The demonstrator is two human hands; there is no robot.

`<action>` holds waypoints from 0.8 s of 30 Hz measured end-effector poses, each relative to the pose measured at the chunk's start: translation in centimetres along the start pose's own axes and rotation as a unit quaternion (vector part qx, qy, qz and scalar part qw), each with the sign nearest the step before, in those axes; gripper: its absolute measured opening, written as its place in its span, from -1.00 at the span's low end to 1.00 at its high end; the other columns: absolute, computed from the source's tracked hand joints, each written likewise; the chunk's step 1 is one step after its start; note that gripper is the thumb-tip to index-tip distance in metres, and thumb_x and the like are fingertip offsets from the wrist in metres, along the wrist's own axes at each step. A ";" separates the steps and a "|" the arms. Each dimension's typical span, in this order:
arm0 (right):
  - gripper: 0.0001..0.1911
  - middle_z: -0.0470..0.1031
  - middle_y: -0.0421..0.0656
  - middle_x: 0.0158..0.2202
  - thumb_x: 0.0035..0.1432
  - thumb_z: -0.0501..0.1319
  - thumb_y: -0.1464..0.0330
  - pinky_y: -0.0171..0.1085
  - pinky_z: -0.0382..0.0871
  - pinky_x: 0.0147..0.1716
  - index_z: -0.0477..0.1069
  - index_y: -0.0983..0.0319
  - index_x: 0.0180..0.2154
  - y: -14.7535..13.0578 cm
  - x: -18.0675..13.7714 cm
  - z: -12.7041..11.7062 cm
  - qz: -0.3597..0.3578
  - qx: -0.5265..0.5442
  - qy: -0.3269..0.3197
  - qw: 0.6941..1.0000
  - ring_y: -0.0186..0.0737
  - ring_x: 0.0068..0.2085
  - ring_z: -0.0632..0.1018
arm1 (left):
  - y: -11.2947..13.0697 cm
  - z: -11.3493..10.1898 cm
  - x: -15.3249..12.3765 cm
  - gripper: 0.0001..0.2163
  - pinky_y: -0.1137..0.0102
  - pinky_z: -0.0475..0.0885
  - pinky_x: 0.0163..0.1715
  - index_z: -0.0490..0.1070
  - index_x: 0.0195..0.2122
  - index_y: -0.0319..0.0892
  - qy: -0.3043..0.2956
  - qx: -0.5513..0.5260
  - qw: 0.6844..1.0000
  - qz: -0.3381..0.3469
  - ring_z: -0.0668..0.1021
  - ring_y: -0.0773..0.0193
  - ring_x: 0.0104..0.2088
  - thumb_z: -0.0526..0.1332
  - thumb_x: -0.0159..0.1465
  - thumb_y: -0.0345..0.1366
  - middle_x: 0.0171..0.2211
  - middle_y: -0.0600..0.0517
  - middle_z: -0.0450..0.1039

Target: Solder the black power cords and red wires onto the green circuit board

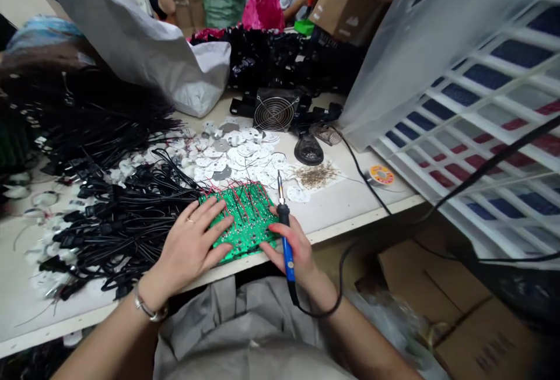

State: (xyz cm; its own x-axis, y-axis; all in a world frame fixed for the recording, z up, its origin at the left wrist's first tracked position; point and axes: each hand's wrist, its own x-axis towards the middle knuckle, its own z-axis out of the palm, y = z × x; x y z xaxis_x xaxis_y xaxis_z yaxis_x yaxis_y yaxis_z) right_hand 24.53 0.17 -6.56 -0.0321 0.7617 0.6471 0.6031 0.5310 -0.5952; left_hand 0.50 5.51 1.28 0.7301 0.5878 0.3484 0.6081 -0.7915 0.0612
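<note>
A green circuit board panel [245, 225] with red and black wires standing up from it lies at the table's front edge. My left hand [196, 234] rests on its left side, fingers spread across the surface. In my right hand [297, 246] is a blue-handled soldering iron [287, 254], its metal tip pointing up and away from me. That hand's fingers also touch the board's right edge. Black corded plugs [131, 222] are heaped just left of the board. White disc-shaped pieces [238, 155] lie scattered behind it.
A small fan with a round grille [274, 113] stands behind the discs. Right of them are a dark soldering stand [308, 150] and a solder spool [380, 175]. White plastic crates [472, 135] rise at the right. Two people sit across the table, behind black piles.
</note>
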 end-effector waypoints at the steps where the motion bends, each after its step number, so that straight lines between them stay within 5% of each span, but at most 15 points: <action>1: -0.69 0.42 0.09 0.02 0.09 0.29 0.36 0.02 0.47 -0.02 0.30 0.18 -0.11 0.1 -0.1 0.0 0.002 0.003 0.002 1.000 0.02 0.06 0.49 | 0.1 0.4 0.3 -0.68 0.09 0.23 0.16 0.38 0.06 -0.09 -0.021 0.015 1.000 0.002 0.36 0.05 0.19 0.04 0.35 -0.15 0.17 -0.08 0.34; 6: -0.66 0.43 0.12 0.04 0.08 0.27 0.49 0.03 0.42 0.06 0.31 0.23 -0.08 0.8 -0.9 0.6 0.041 -0.030 0.098 0.994 0.03 0.10 0.48 | -0.3 1.1 0.9 -0.65 0.18 0.07 0.25 0.35 0.10 -0.01 -0.070 0.062 0.996 0.000 0.32 0.16 0.22 0.00 0.36 -0.10 0.21 0.04 0.30; 11: -0.65 0.44 0.14 0.05 0.05 0.30 0.50 -0.05 0.51 -0.03 0.33 0.24 -0.10 1.0 -0.3 1.6 -0.053 -0.051 0.059 0.996 0.03 0.04 0.53 | 0.0 0.9 0.6 -0.60 0.20 0.04 0.27 0.23 0.20 0.01 -0.109 0.088 0.990 -0.002 0.23 0.20 0.27 -0.01 0.37 -0.09 0.26 0.05 0.21; 15: -0.67 0.47 0.16 0.01 0.08 0.29 0.45 -0.10 0.55 -0.10 0.32 0.25 -0.09 1.3 0.0 1.5 -0.046 -0.039 0.042 0.997 0.03 -0.01 0.57 | -0.9 -1.5 1.4 -0.56 0.23 0.28 0.16 0.20 0.22 -0.04 -0.105 0.022 0.994 0.002 0.28 0.20 0.24 0.00 0.35 -0.06 0.24 -0.04 0.24; 17: -0.64 0.45 0.18 0.03 0.08 0.29 0.44 -0.10 0.55 -0.09 0.30 0.26 -0.07 1.4 -0.2 1.4 -0.025 -0.020 0.040 0.999 0.04 0.02 0.55 | -3.8 -3.8 2.6 -0.60 0.27 0.35 0.11 0.28 0.16 -0.06 -0.059 -0.010 0.997 -0.045 0.34 0.21 0.19 -0.01 0.35 -0.09 0.20 -0.07 0.29; 20: -0.60 0.41 0.18 0.08 0.07 0.29 0.47 -0.07 0.52 -0.04 0.28 0.25 -0.04 1.5 -0.7 1.5 0.001 0.006 0.060 0.998 0.05 0.06 0.52 | -11.4 -7.0 5.1 -0.65 0.26 0.34 0.10 0.41 0.01 -0.14 -0.020 0.083 0.979 -0.188 0.44 0.16 0.07 -0.03 0.35 -0.14 0.06 -0.09 0.42; 22: -0.59 0.41 0.16 0.08 0.06 0.29 0.48 -0.04 0.50 -0.01 0.28 0.25 -0.03 1.6 -0.9 1.5 0.005 0.009 0.076 0.997 0.06 0.08 0.51 | -17.3 -8.3 6.4 -0.62 0.22 0.36 0.02 0.41 0.02 -0.21 -0.082 0.218 0.928 -0.292 0.47 0.08 0.01 -0.07 0.34 -0.18 0.02 -0.14 0.44; 24: -0.60 0.44 0.16 0.06 0.06 0.28 0.49 -0.02 0.49 0.00 0.30 0.26 -0.04 1.8 -1.1 1.5 -0.007 0.000 0.086 0.996 0.06 0.07 0.51 | -22.2 -8.7 7.1 -0.60 0.13 0.34 -0.03 0.35 0.07 -0.32 -0.097 0.260 0.905 -0.323 0.43 -0.05 0.04 -0.06 0.29 -0.30 0.04 -0.27 0.41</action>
State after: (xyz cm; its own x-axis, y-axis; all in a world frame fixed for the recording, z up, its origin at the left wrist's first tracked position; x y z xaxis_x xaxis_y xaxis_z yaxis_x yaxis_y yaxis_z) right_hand 24.48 0.87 -9.07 0.0966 0.6793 0.7274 0.6039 0.5410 -0.5854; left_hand -10.54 25.78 10.52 0.1813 0.9576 0.2238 0.9552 -0.1173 -0.2716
